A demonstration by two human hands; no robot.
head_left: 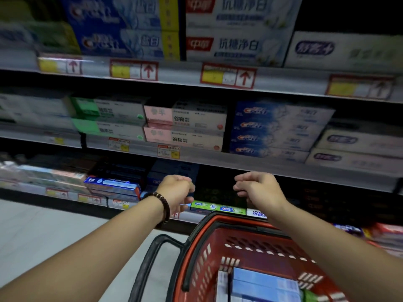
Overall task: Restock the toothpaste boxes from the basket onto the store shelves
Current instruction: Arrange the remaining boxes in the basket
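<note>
toothpaste boxes (263, 284) in basket (194, 238); left hand (177, 191), right hand (260, 190) loosely curled.

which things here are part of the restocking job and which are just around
Job: red basket, light blue boxes in it, lower shelf, left hand, right hand, both empty.
Just around: bead bracelet, price tags, pink boxes already shelved, floor.

Figure: one left hand (176, 188), one right hand (257, 188), one red basket (239, 234), two pink boxes (185, 117), four stacked blue boxes (277, 125), four arrow tags (227, 76) along the top rail.
</note>
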